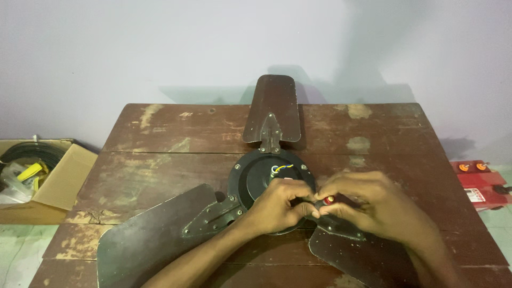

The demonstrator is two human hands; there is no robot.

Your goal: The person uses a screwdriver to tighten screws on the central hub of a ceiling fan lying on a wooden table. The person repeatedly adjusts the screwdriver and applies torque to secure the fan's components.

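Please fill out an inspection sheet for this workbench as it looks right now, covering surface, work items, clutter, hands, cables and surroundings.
Surface: worn wooden table, brown paint flaked in patches.
Job's things: ceiling fan lying flat, black motor hub in the middle, three dark brown blades; far blade overhangs the back edge. A small red-tipped tool sits at the hub's right side.
Clutter: nothing seen on the table.
Hands: left hand and right hand meet at the tool, fingers pinched around it.
Cables: yellow and blue wires at the hub's centre.
Surroundings: cardboard box of odds and ends on the left floor, red case on the right, plain wall behind.
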